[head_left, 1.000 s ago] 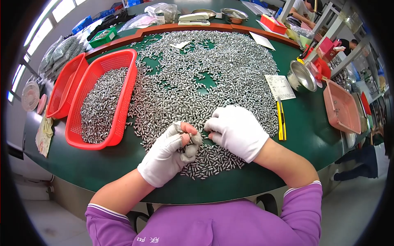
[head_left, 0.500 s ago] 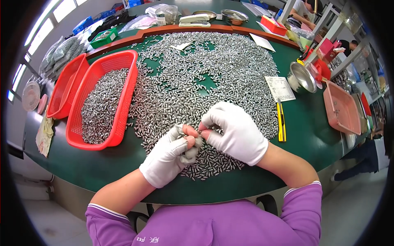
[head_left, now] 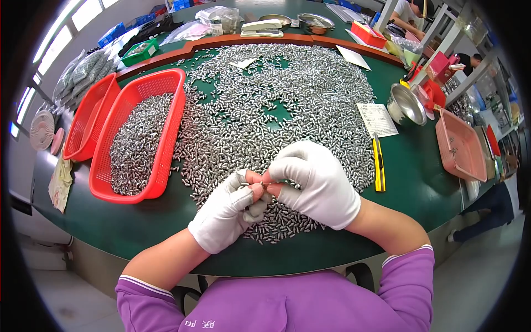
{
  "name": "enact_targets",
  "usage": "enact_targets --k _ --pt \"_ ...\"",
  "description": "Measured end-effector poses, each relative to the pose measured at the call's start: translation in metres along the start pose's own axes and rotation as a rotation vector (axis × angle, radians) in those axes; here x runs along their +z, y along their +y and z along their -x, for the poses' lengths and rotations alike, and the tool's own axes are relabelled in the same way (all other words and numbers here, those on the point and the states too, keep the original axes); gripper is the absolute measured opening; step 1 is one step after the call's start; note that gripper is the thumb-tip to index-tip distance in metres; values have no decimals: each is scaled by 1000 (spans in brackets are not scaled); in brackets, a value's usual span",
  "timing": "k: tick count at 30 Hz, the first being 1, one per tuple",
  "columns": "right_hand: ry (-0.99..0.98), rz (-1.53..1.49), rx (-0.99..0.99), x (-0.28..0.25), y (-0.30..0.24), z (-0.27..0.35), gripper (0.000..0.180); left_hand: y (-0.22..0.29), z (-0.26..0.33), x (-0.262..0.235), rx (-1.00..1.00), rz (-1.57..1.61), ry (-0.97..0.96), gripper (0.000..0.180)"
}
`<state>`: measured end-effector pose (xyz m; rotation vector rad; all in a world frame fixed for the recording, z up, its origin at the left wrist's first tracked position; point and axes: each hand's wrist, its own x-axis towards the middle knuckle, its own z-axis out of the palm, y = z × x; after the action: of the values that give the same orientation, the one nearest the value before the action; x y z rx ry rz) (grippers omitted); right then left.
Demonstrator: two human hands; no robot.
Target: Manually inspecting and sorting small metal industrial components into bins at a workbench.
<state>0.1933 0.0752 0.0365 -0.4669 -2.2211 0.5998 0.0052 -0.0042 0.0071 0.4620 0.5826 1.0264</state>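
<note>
A broad spread of small silver metal parts, each bullet-like in shape, covers the middle of the green table. Over its near edge my two hands meet, in white gloves with bare thumb and index fingertips. My left hand is closed, thumb and index finger pinching a small metal part that is mostly hidden by the fingertips. From the other side, my right hand pinches at the same part, its fingertips touching those of the left.
On the left stand a red plastic basket heaped with the same parts and another red basket. To the right lie a yellow cutter knife, a printed slip, a metal bowl and a pink tray. A wooden ledge borders the back.
My right hand has shifted slightly left, bringing its fingertips against those of my left hand. The left hand has hardly moved. A person's legs at the far right have shifted.
</note>
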Motion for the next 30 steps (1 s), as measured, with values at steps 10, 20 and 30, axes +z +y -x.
enact_targets --k 10,20,30 --pt "-69 255 -111 -9 -1 -7 17 0 0 -3 -6 28 1 18" --pt "-370 497 132 -3 13 8 9 1 0 3 44 10 36 21" --pt "-296 442 124 2 13 6 10 0 -1 -1 28 7 18 21"
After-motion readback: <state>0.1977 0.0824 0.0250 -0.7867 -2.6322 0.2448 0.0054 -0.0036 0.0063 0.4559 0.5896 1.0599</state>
